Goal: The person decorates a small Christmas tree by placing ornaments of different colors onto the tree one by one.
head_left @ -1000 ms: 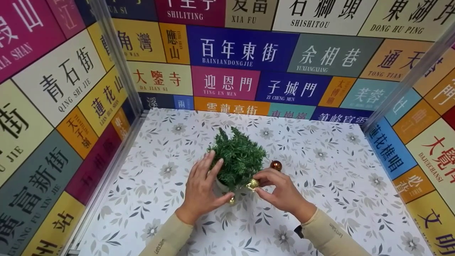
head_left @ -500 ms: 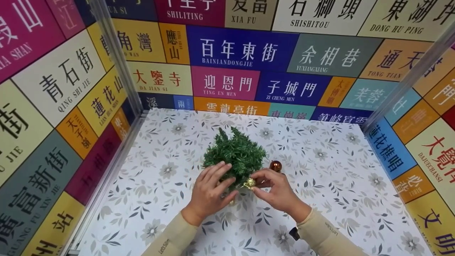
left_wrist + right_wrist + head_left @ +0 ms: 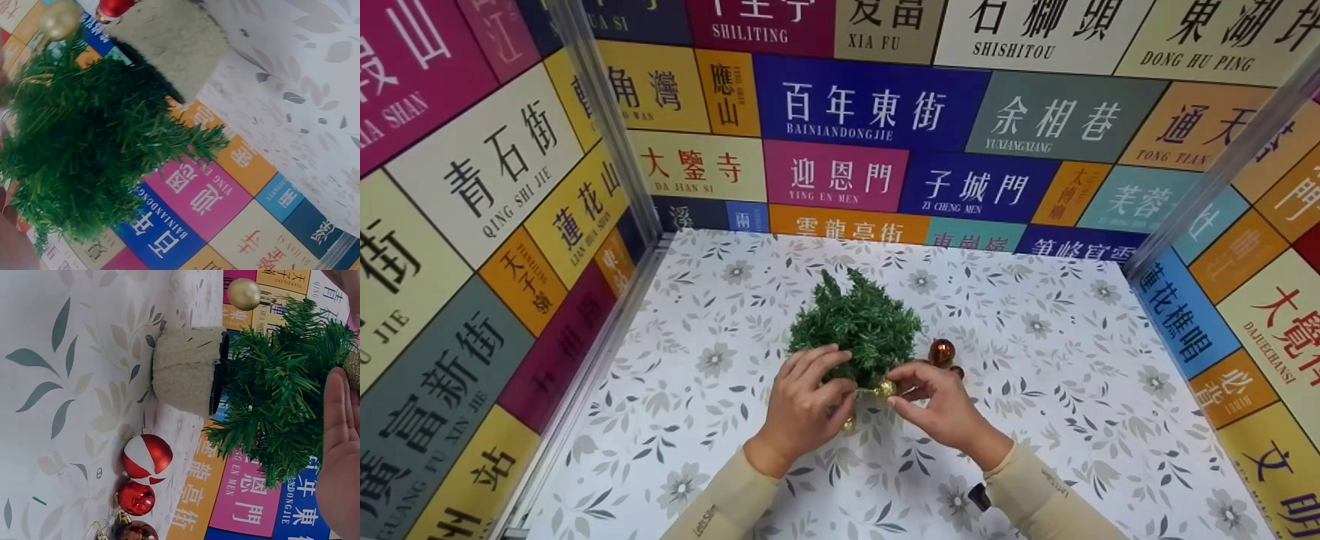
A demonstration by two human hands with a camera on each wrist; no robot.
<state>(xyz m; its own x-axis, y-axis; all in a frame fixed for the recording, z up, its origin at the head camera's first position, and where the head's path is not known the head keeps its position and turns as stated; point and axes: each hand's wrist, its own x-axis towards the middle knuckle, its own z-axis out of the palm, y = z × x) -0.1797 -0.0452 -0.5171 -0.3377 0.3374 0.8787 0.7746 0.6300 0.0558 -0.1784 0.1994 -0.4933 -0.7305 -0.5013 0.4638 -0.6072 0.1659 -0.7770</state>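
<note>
A small artificial Christmas tree [image 3: 855, 322] stands in a pot wrapped in pale fabric [image 3: 185, 371]. My right hand [image 3: 949, 409] pinches a glittery gold bauble [image 3: 886, 388] in front of the branches. From that bauble a thin gold string runs to my left hand [image 3: 806, 401], whose thumb and forefinger pinch its end. A smooth gold bauble [image 3: 244, 294] hangs low on the tree, near the pot. In the left wrist view, a loop of gold cord [image 3: 36, 79] lies across the needles. My left fingertips are mostly hidden there.
Right of the pot, a red-and-white bauble [image 3: 147, 458], a shiny red bauble [image 3: 136, 498] and a darker red bauble [image 3: 135, 531] lie on the patterned tabletop [image 3: 720, 300]. Panels with printed signs [image 3: 870, 101] enclose the back and sides.
My left hand has moved from the tree's left side toward the front and its fingers have curled in to the string. The right hand has brought the glittery bauble slightly left.
</note>
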